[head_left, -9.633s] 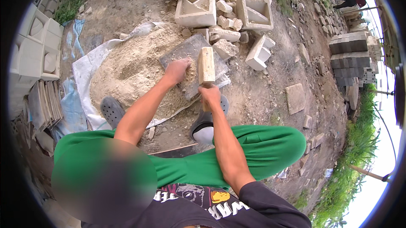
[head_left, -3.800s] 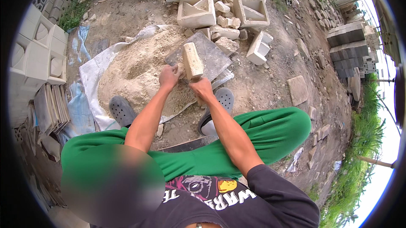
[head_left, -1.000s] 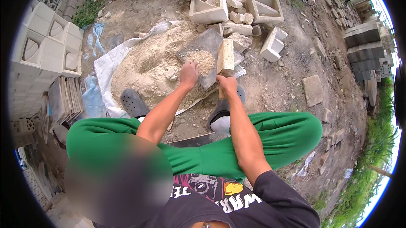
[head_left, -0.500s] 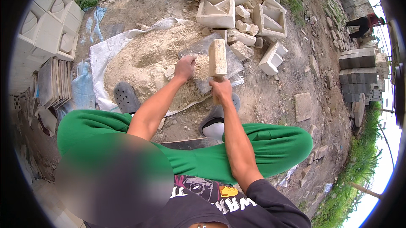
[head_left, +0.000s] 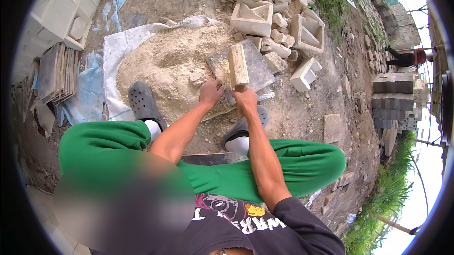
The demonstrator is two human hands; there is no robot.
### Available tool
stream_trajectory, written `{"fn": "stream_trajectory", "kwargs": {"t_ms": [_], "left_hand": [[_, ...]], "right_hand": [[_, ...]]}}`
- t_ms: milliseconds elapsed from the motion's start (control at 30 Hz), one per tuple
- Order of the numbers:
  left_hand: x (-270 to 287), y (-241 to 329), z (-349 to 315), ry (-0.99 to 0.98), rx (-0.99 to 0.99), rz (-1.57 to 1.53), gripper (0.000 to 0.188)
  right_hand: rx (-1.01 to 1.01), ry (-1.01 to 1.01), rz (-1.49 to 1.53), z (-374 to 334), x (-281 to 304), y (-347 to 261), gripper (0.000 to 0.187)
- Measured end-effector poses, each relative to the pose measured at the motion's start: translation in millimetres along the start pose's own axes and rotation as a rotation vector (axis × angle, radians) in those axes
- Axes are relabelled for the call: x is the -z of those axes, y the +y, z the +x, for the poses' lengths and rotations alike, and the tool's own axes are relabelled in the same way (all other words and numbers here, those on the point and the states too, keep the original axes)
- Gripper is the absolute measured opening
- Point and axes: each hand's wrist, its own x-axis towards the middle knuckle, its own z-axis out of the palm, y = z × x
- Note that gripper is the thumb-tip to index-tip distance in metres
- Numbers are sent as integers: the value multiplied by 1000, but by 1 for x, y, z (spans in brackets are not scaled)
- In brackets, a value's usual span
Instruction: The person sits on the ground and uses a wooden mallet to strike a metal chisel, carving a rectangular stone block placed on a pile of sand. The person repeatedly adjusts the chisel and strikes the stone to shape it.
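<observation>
My right hand [head_left: 245, 100] is wrapped round the handle of a wooden mallet, its block-shaped head [head_left: 238, 65] raised over a dark flat plate [head_left: 257, 58]. Just left of the mallet is my left hand [head_left: 211, 92], fingers curled together low over the plate's near left edge; whatever they may hold is hidden. Pale sandy powder [head_left: 165, 61] is heaped on a white woven sack [head_left: 112, 65], with some scattered over the plate. A pale lump [head_left: 197, 78] lies in the powder beside my left hand.
Broken pale blocks with diagonal ribs [head_left: 253, 17] and rubble [head_left: 279, 42] lie beyond the plate. Stacked white blocks [head_left: 59, 6] and thin boards [head_left: 59, 73] stand at left. My grey clogs [head_left: 142, 103] flank the sack. Grey block stacks [head_left: 392, 94] and another person [head_left: 406, 58] are far right.
My left hand has come nearer to me and closer to my right hand. The mallet has shifted slightly left over the plate. The whole view has turned a little.
</observation>
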Motion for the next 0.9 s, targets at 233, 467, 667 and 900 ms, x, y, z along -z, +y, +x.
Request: {"fn": "stream_trajectory", "kwargs": {"t_ms": [233, 467, 667, 900], "left_hand": [[1, 22, 0, -56, 11, 11, 19], [-4, 15, 8, 12, -56, 105, 15], [-8, 24, 28, -3, -120, 203, 13], [-1, 18, 62, -74, -145, 109, 13]], "right_hand": [[134, 83, -150, 2, 0, 8, 35], [-91, -93, 46, -16, 29, -19, 38], [-117, -45, 117, -8, 40, -9, 39], [-87, -54, 91, -9, 34, -7, 41]]}}
